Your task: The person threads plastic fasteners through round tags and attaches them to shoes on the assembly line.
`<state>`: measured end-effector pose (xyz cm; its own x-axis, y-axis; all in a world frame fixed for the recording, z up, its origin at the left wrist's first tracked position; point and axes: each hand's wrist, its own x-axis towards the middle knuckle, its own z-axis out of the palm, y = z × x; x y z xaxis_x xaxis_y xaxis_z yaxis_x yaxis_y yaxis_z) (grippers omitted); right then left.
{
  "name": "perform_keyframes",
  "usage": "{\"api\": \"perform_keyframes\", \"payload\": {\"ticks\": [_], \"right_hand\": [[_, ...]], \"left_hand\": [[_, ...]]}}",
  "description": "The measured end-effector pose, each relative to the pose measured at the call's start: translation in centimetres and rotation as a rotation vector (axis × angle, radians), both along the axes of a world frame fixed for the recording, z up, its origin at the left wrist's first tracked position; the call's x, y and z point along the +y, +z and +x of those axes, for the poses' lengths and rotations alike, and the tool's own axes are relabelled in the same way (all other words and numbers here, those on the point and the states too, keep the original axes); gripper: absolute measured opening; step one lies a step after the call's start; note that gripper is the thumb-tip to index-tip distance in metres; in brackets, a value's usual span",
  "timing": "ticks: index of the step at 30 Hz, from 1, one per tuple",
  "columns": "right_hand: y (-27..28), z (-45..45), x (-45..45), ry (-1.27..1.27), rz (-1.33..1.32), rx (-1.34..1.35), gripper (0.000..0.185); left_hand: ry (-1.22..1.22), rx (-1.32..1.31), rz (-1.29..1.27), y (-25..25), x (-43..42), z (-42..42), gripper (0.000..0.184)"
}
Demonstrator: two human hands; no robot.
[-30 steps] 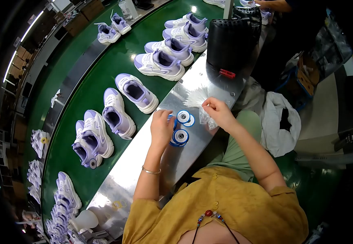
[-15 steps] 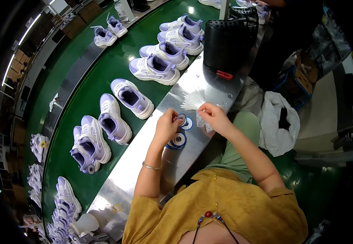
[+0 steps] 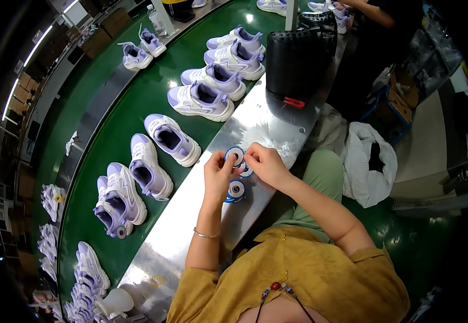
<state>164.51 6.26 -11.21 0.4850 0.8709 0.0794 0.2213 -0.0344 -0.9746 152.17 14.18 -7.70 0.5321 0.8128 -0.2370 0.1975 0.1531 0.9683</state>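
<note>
My left hand (image 3: pixel 219 169) pinches a round white hang tag (image 3: pixel 234 155) with a blue rim and dark centre. My right hand (image 3: pixel 267 164) is closed at the tag's right edge, fingertips pressed together; whatever is between them is too small to make out. Just below the fingers, a second round tag (image 3: pixel 247 171) is partly hidden. Nearer my body lies a small pile of similar tags (image 3: pixel 236 190) on the metal bench (image 3: pixel 191 210). Beyond my right hand, thin clear plastic strands (image 3: pixel 260 133) are fanned out on the metal.
White and lilac sneakers (image 3: pixel 200 100) stand along the green conveyor (image 3: pixel 137 107) at left. A black bin (image 3: pixel 294 62) stands on the bench behind a red-handled tool (image 3: pixel 294 102). A white plastic bag (image 3: pixel 371 164) is at right. Another person's arm (image 3: pixel 371 12) shows at far right.
My right hand has moved left from the clear strands to the tag in my left hand. That tag is now turned face up toward me.
</note>
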Motion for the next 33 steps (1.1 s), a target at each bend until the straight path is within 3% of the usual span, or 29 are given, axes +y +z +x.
{"api": "perform_keyframes", "payload": {"ticks": [9, 15, 20, 23, 25, 27, 32, 33], "right_hand": [[0.3, 0.3, 0.3, -0.006, -0.043, -0.125, 0.011], [-0.3, 0.9, 0.6, -0.024, -0.068, 0.045, 0.011], [0.1, 1.0, 0.9, -0.056, -0.006, 0.019, 0.011], [0.3, 1.1, 0.8, -0.044, 0.016, 0.008, 0.01], [-0.5, 0.8, 0.9, -0.05, 0.183, -0.066, 0.007], [-0.3, 1.1, 0.9, -0.021, 0.202, -0.095, 0.006], [0.0, 1.7, 1.3, 0.003, 0.252, -0.231, 0.006], [-0.2, 1.8, 1.5, 0.014, 0.255, -0.231, 0.007]], "left_hand": [[0.027, -0.161, 0.001, -0.6, -0.1, 0.6, 0.011], [0.031, -0.101, 0.038, -0.6, -0.5, 1.3, 0.013], [0.025, -0.223, 0.003, -0.8, -0.5, 1.7, 0.026], [0.074, -0.266, -0.062, -1.1, -0.1, 1.8, 0.025], [0.073, -0.225, -0.059, -1.1, -0.1, 1.8, 0.023], [0.061, -0.123, 0.008, -1.3, 0.0, 1.8, 0.021], [0.049, -0.166, 0.081, -2.3, 0.5, 2.2, 0.011], [0.06, -0.154, 0.279, -2.7, 0.7, 2.5, 0.01]]}}
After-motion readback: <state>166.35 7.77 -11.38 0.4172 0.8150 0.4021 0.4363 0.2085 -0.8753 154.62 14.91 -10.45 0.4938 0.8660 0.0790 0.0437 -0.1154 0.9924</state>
